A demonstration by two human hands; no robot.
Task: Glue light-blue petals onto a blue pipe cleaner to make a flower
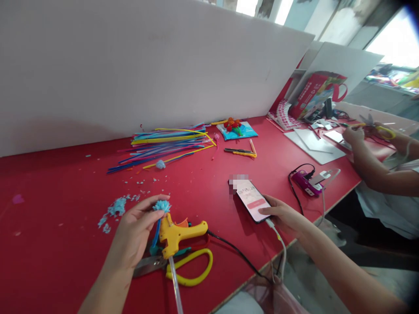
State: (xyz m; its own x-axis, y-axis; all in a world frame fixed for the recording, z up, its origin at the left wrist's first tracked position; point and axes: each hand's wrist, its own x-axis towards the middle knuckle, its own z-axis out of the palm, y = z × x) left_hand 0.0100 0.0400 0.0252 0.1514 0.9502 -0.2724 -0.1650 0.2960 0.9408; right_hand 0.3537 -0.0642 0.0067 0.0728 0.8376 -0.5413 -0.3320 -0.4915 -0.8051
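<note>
Between the thumb and fingers of my left hand (139, 224) is a fluffy light-blue pom-pom (162, 206). Right beside it lies a yellow hot glue gun (178, 233) with a clear glue stick (176, 283) sticking out of its rear. Scissors (193, 272) with yellow handles rest partly under the glue gun. My right hand (278, 213) grips a smartphone (250, 198) by its lower right edge, thumb on the lit screen. A white cable (282, 246) runs from the phone's bottom end.
Pipe cleaners (170, 144) lie in a bundle by the white partition (147, 65). Blue fluff scraps (118, 207) are scattered at left. A purple power strip (307, 182) sits at right. Farther right, a co-worker's hands (355, 135) hold yellow-handled scissors (384, 131).
</note>
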